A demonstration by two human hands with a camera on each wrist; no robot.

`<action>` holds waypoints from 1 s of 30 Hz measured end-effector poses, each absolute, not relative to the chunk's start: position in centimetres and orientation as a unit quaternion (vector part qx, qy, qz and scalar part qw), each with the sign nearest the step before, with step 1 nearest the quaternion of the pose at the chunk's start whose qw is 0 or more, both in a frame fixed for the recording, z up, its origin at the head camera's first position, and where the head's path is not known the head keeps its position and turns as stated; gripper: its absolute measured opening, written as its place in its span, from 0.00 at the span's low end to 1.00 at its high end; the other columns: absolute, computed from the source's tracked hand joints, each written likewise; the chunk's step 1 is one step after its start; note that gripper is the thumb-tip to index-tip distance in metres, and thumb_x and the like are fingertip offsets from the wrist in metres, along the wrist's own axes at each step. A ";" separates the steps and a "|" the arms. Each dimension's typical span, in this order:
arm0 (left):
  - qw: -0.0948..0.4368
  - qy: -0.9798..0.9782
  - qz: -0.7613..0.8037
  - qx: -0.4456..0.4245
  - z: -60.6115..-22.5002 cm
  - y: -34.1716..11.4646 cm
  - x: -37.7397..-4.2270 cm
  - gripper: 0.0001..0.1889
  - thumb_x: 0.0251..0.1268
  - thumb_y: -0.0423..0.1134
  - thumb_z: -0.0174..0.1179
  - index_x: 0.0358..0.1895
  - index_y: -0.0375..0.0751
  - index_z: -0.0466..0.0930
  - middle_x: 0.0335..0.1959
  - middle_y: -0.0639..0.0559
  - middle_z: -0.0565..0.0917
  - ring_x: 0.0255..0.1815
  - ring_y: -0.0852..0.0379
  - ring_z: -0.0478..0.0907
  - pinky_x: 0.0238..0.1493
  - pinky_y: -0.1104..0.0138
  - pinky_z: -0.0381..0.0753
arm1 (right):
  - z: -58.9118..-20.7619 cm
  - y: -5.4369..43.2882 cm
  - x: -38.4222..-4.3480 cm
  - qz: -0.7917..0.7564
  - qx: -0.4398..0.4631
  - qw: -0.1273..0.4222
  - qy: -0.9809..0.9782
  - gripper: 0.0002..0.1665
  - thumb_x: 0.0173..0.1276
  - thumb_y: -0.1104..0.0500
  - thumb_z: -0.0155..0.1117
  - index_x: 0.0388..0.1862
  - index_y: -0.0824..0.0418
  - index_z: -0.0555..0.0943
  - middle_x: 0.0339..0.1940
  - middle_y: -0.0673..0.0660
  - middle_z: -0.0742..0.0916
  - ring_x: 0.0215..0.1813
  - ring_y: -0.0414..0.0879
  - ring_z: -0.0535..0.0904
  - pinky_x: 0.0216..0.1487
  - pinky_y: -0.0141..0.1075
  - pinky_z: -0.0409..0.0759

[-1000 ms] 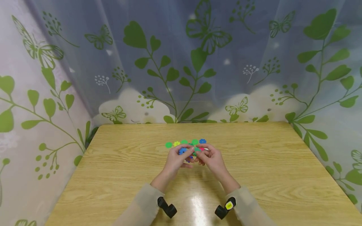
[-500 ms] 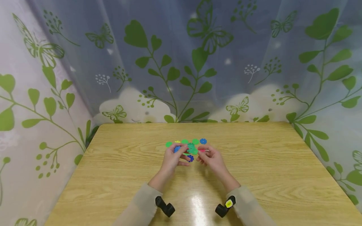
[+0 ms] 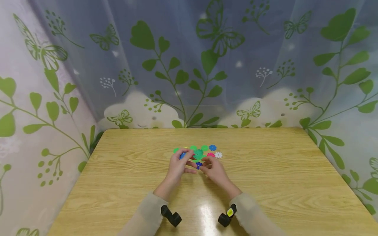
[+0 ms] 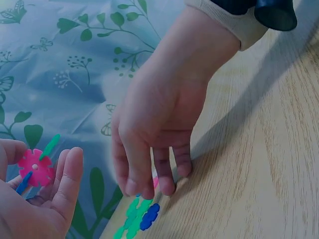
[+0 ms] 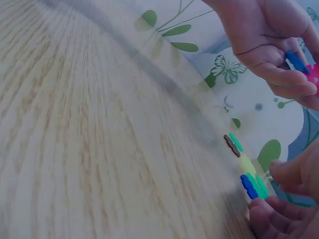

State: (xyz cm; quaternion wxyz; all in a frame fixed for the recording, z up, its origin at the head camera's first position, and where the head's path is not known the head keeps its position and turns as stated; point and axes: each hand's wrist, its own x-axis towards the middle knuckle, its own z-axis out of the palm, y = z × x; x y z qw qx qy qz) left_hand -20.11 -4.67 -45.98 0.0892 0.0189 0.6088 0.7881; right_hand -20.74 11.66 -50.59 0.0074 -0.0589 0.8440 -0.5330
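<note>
My left hand (image 3: pixel 176 165) pinches a small build of notched plastic snowflake discs. In the left wrist view its pink disc (image 4: pixel 36 169) has a green disc (image 4: pixel 50 145) and a blue disc (image 4: pixel 23 184) slotted into its edge. To the right, my right hand (image 3: pixel 215 169) is low over the table with thumb and fingers apart. Its fingertips are right at a dark blue disc (image 3: pixel 199 165) lying in front of the other loose discs. The right wrist view has that dark blue disc (image 5: pixel 247 186) beside green ones, touching the view of the fingertips.
Loose discs lie in a group behind the hands: green (image 3: pixel 204 148), blue (image 3: pixel 212 147), pink (image 3: pixel 210 154) and white (image 3: pixel 218 155) among them. The wooden table (image 3: pixel 133 164) meets a patterned curtain (image 3: pixel 189 65) along its back edge.
The hands have drawn apart. My left hand has moved a little left with the disc build; my right hand has come away from it, past the pink disc, toward the dark blue disc.
</note>
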 end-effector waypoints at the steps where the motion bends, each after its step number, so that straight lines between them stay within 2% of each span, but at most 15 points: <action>1: 0.089 0.608 0.788 0.021 -46.0 -4.7 -20.1 0.21 0.66 0.47 0.57 0.50 0.30 0.70 0.39 0.42 0.77 0.27 0.49 0.81 0.36 0.43 0.81 | -50.7 11.5 -20.8 -0.518 -0.061 -0.001 0.853 0.17 0.57 0.66 0.67 0.46 0.69 0.77 0.36 0.61 0.82 0.37 0.52 0.80 0.32 0.40 0.83; 4: 0.089 0.607 0.789 0.023 -45.9 -4.7 -20.1 0.23 0.66 0.47 0.56 0.51 0.28 0.69 0.40 0.40 0.76 0.26 0.50 0.81 0.35 0.44 0.82 | -50.8 11.2 -21.1 -0.469 -0.066 -0.021 0.881 0.17 0.54 0.66 0.69 0.43 0.70 0.78 0.36 0.62 0.83 0.40 0.54 0.79 0.42 0.44 0.81; 6: 0.088 0.607 0.790 0.022 -45.9 -4.7 -20.1 0.24 0.66 0.47 0.57 0.51 0.27 0.68 0.39 0.41 0.76 0.27 0.50 0.81 0.32 0.48 0.84 | -51.0 10.9 -21.3 -0.435 -0.067 -0.027 0.898 0.19 0.53 0.64 0.71 0.43 0.70 0.79 0.35 0.61 0.82 0.40 0.53 0.78 0.43 0.45 0.80; 10: 0.087 0.605 0.792 0.019 -45.9 -4.7 -20.1 0.22 0.66 0.46 0.57 0.50 0.28 0.69 0.38 0.43 0.76 0.27 0.48 0.81 0.27 0.55 0.86 | -50.9 10.4 -21.5 -0.361 -0.065 -0.023 0.930 0.21 0.52 0.58 0.72 0.42 0.68 0.79 0.33 0.58 0.78 0.36 0.50 0.74 0.35 0.42 0.78; 14: 0.086 0.605 0.792 0.016 -45.8 -4.7 -20.1 0.18 0.66 0.46 0.57 0.47 0.34 0.73 0.38 0.44 0.76 0.27 0.48 0.81 0.28 0.54 0.86 | -50.7 9.9 -21.5 -0.301 -0.052 -0.017 0.952 0.19 0.52 0.54 0.71 0.39 0.64 0.80 0.34 0.57 0.75 0.33 0.49 0.74 0.27 0.40 0.77; 20: 0.087 0.606 0.791 0.015 -45.9 -4.6 -20.1 0.20 0.66 0.46 0.56 0.49 0.31 0.72 0.39 0.41 0.77 0.26 0.50 0.80 0.32 0.48 0.84 | -50.7 9.7 -21.5 -0.291 -0.034 -0.011 0.956 0.19 0.52 0.53 0.72 0.38 0.63 0.80 0.35 0.57 0.73 0.31 0.49 0.75 0.27 0.41 0.77; 26: 0.086 0.604 0.792 0.015 -45.9 -4.6 -20.1 0.22 0.67 0.47 0.56 0.50 0.29 0.71 0.37 0.45 0.78 0.24 0.53 0.80 0.28 0.53 0.86 | -50.7 9.8 -21.6 -0.312 -0.030 -0.004 0.950 0.20 0.51 0.56 0.73 0.38 0.61 0.75 0.36 0.57 0.76 0.32 0.50 0.75 0.27 0.41 0.76; 30: 0.085 0.605 0.791 0.014 -46.0 -4.6 -20.1 0.23 0.66 0.48 0.57 0.51 0.29 0.71 0.37 0.45 0.78 0.25 0.54 0.80 0.27 0.56 0.86 | -50.8 9.9 -21.5 -0.339 -0.036 -0.004 0.940 0.20 0.53 0.58 0.72 0.40 0.59 0.72 0.28 0.53 0.79 0.28 0.48 0.74 0.24 0.39 0.72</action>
